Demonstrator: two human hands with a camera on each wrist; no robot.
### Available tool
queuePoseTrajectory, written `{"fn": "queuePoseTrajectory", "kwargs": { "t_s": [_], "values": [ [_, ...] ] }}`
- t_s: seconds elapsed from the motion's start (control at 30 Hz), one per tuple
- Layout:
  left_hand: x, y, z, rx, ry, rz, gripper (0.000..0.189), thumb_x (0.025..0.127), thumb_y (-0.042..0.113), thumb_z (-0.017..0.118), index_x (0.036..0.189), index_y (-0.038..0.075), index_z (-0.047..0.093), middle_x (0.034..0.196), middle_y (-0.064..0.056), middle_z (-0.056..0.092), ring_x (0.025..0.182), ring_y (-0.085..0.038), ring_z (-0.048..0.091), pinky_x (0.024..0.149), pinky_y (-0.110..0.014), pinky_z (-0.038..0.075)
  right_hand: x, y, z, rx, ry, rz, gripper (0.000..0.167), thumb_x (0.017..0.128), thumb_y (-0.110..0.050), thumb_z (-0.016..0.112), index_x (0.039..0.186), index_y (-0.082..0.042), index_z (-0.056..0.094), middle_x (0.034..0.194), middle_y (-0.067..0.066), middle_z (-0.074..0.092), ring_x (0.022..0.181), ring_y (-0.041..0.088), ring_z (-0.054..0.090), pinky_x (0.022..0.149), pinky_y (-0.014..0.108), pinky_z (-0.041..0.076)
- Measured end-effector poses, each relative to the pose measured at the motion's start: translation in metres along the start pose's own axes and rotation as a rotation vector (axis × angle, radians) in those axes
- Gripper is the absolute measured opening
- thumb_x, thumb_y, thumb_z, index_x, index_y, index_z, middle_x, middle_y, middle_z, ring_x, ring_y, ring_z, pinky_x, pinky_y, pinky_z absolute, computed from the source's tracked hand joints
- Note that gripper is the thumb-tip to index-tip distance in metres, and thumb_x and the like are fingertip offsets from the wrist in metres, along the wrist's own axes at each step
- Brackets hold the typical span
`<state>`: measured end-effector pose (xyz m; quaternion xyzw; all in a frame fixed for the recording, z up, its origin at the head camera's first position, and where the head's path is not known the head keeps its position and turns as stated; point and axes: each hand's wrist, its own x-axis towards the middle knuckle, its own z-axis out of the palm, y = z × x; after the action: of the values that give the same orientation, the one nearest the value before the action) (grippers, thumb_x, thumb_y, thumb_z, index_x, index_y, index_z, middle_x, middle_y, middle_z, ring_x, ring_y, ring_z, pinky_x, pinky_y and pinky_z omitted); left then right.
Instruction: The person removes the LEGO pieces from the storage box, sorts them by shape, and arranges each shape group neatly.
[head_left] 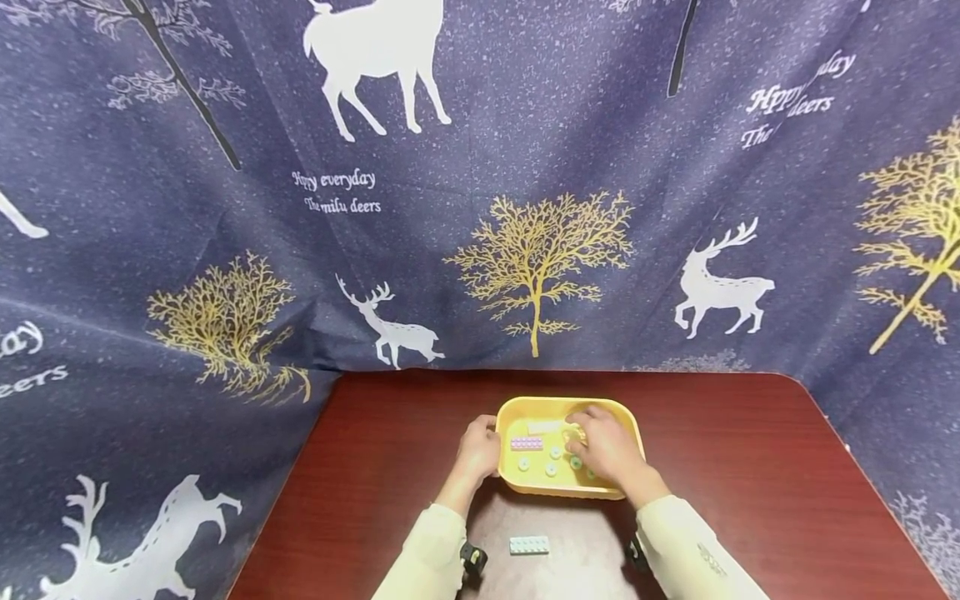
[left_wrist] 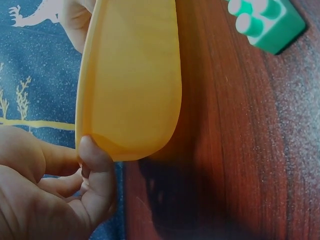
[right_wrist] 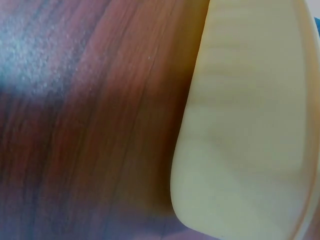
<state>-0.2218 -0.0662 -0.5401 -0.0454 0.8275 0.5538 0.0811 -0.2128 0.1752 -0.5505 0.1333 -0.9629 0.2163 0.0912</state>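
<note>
A shallow yellow plastic bin [head_left: 517, 487] stands on the table. My left hand [head_left: 478, 447] holds its left end, and in the left wrist view the thumb [left_wrist: 92, 150] pinches the rim against the fingers. My right hand [head_left: 606, 446] reaches into the bin's right half, fingers bent down among the pieces; I cannot tell whether they hold one. Inside lie a pink-purple building brick [head_left: 527, 444], a pale brick [head_left: 544, 427] and several small round pieces, one of them a pale ring [head_left: 551, 470]. The right wrist view shows just the bin's outer wall [right_wrist: 245, 130].
A green toy building brick [head_left: 529, 545] with white-topped studs lies on the reddish-brown table [head_left: 720, 450] in front of the bin. Behind the table hangs a dark blue cloth [head_left: 480, 167] printed with deer and trees.
</note>
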Motion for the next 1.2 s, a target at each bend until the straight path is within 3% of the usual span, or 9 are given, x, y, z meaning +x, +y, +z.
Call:
{"fn": "queuePoseTrajectory", "kwargs": {
  "t_s": [0.47, 0.93, 1.2],
  "values": [
    [-0.002, 0.001, -0.001, -0.009, 0.002, 0.024, 0.04, 0.096, -0.002, 0.046, 0.133, -0.004, 0.058, 0.096, -0.022, 0.068, 0.049, -0.017, 0.054, 0.037, -0.025, 0.049, 0.002, 0.004, 0.001, -0.065, -0.028, -0.013, 0.041, 0.076, -0.019, 0.083, 0.114, -0.006, 0.072, 0.115, 0.014, 0.067, 0.112, 0.038, 0.062, 0.099, 0.051, 0.054],
    [-0.003, 0.0, 0.001, 0.0, 0.002, 0.024, 0.04, 0.096, -0.001, 0.044, 0.133, -0.004, 0.058, 0.091, -0.018, 0.067, 0.047, -0.017, 0.052, 0.035, -0.023, 0.046, 0.002, 0.009, 0.012, -0.125, -0.007, -0.039, 0.019, 0.08, -0.021, 0.08, 0.097, -0.014, 0.076, 0.104, 0.005, 0.069, 0.102, 0.033, 0.064, 0.094, 0.047, 0.055],
    [-0.001, 0.002, 0.0, 0.012, 0.019, 0.013, 0.038, 0.097, -0.001, 0.045, 0.132, -0.002, 0.06, 0.093, -0.018, 0.067, 0.048, -0.017, 0.054, 0.038, -0.028, 0.051, 0.006, 0.011, 0.013, -0.106, 0.006, -0.049, 0.016, 0.077, -0.017, 0.081, 0.09, -0.014, 0.073, 0.096, 0.001, 0.069, 0.096, 0.027, 0.065, 0.087, 0.042, 0.057]
  ]
}}
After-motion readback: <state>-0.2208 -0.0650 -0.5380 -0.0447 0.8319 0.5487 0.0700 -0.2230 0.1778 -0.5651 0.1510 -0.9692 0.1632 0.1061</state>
